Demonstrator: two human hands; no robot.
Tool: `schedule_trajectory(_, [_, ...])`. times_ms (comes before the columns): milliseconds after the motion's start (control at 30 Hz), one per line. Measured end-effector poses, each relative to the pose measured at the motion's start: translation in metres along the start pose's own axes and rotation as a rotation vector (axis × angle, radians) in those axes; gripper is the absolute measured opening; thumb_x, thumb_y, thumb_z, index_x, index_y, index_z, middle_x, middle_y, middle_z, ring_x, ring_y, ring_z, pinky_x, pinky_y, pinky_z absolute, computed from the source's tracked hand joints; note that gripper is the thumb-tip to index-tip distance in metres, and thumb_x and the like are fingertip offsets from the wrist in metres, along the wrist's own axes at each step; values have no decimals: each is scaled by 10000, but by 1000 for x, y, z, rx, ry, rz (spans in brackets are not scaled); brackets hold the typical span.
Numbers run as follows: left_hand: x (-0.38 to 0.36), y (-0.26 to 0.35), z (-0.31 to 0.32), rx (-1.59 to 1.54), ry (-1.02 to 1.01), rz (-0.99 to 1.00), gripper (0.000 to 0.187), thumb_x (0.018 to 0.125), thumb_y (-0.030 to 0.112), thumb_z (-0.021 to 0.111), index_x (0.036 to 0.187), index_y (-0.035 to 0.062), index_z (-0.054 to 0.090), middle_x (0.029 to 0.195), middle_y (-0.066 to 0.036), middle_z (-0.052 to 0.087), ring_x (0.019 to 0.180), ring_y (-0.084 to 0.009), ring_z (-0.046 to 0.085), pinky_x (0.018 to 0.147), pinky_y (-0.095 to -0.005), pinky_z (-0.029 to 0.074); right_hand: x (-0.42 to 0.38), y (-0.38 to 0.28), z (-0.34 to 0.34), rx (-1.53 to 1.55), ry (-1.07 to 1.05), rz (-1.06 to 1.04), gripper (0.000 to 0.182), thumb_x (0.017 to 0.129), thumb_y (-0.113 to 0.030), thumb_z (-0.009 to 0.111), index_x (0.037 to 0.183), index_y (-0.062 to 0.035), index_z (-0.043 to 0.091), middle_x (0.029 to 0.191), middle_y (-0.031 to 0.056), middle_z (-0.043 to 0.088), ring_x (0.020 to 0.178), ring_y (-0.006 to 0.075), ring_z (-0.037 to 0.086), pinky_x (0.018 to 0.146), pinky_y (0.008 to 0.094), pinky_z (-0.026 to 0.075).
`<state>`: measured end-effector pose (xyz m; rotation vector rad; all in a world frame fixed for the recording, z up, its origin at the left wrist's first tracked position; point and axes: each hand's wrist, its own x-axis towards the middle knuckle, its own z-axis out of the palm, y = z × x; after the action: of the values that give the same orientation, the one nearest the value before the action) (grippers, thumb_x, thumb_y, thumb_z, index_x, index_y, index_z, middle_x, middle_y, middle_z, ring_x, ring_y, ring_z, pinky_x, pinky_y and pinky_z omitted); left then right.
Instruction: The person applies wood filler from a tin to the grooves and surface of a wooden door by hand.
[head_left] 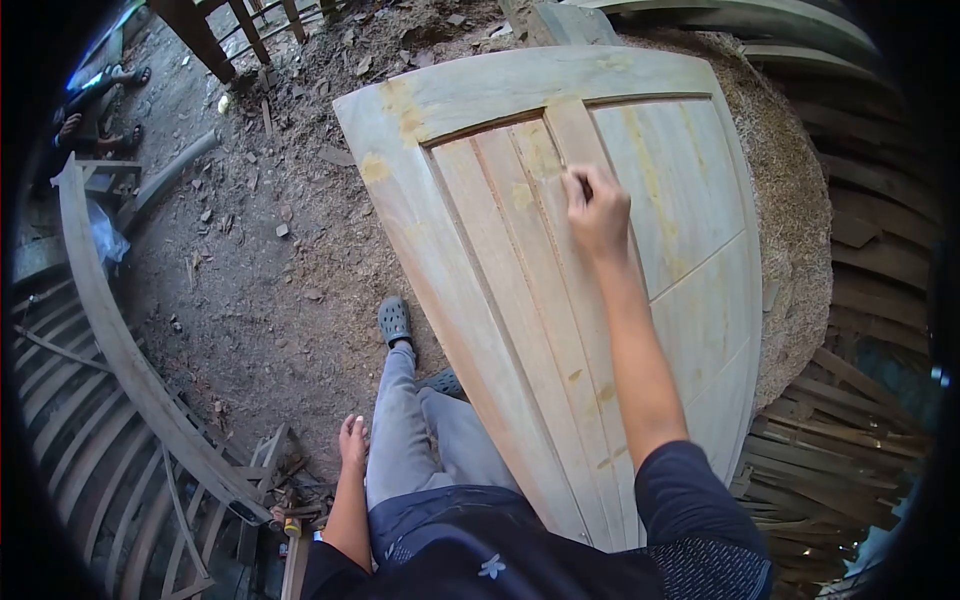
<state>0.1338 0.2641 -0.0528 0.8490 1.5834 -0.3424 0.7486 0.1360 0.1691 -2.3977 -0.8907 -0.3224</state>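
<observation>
Lying beside the person's legs, the wooden door panel (432,250) has the right hand (600,215) over its upper middle, forearm stretched forward, fingers curled shut, their contents unclear; the left hand (353,440) hangs low near the grey trousers (395,435), fingers loosely bent, slightly apart.

Floored in bare dirt (270,330) strewn with wood chips (282,230), heaped with sawdust (795,290) at three, and crowded with curved slats (90,440) at eight o'clock.

Sawdust pile (785,225), stacked boards (830,450), plastic bag (106,236)
</observation>
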Motion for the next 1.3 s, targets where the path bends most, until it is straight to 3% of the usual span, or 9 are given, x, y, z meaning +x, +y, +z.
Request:
schedule_trajectory(200, [-5, 4, 7, 90, -49, 51, 673, 970, 399, 703, 1510, 76, 463, 1303, -78, 618, 1060, -153, 591, 839, -313, 497, 39, 3, 29, 39, 26, -81, 49, 908, -53, 715, 918, -25, 676, 866, 177, 688, 820, 396, 672, 716, 455, 536])
schedule_trajectory(300, [-16, 14, 5, 2, -61, 46, 655, 980, 405, 689, 1508, 90, 464, 1310, -64, 621, 1054, -152, 595, 848, -325, 497, -3, 2, -1, 44, -28, -81, 39, 926, -62, 665, 960, -45, 656, 893, 172, 665, 846, 399, 654, 723, 488, 526])
schedule_trajectory(533, [-46, 19, -11, 6, -15, 102, 626, 996, 456, 649, 1506, 147, 458, 1318, -32, 641, 1163, -174, 604, 917, -361, 472, -271, -9, -145, -128, -22, 346, 26, 964, -58, 664, 978, -37, 669, 911, 155, 657, 856, 376, 654, 722, 454, 533])
schedule_trajectory(667, [-63, 3, -23, 105, -9, 113, 624, 983, 452, 676, 1481, 123, 493, 1315, -31, 643, 1124, -163, 601, 881, -350, 493, -222, -12, -130, -60, 135, 243, 75, 943, -52, 647, 1007, -62, 686, 930, 152, 665, 887, 376, 647, 758, 474, 530])
schedule_trajectory(800, [-63, -14, -34, 227, -74, 178, 579, 975, 367, 724, 1451, 109, 517, 1128, -5, 644, 948, -111, 603, 734, -274, 511, -192, 2, -121, 90, 55, 323, 90, 934, -119, 673, 989, -49, 657, 960, 167, 660, 929, 417, 624, 793, 497, 515])
schedule_trajectory(1067, [-118, -7, -33, 143, -185, 299, 529, 1005, 289, 697, 1428, 39, 501, 1031, -10, 648, 841, -74, 605, 634, -218, 489, -532, -13, -311, -92, 94, 673, 55, 921, -81, 699, 971, -61, 686, 928, 131, 684, 886, 362, 671, 796, 473, 537])
schedule_trajectory(1100, [-120, -10, -34, 164, -195, 314, 520, 1004, 290, 699, 1412, 27, 513, 1017, -8, 650, 832, -74, 603, 634, -228, 489, -538, -13, -315, -100, 112, 689, 55, 921, -81, 699, 971, -61, 686, 928, 131, 684, 886, 362, 671, 796, 473, 537])
schedule_trajectory(1167, [-105, -16, -47, 315, -231, 367, 498, 1006, 292, 696, 1389, 20, 530, 1012, -11, 651, 820, -77, 601, 639, -236, 490, -523, -3, -307, -123, 195, 428, 95, 908, -33, 706, 1000, -39, 725, 911, 149, 676, 846, 351, 675, 708, 451, 549])
schedule_trajectory(1300, [-100, -11, -57, 584, -294, 381, 467, 1009, 316, 686, 1368, 44, 564, 1015, -16, 671, 817, -95, 608, 709, -252, 493, -453, 0, -253, -32, 205, 464, 88, 897, -112, 701, 976, -87, 730, 995, 124, 706, 960, 349, 667, 815, 464, 550])
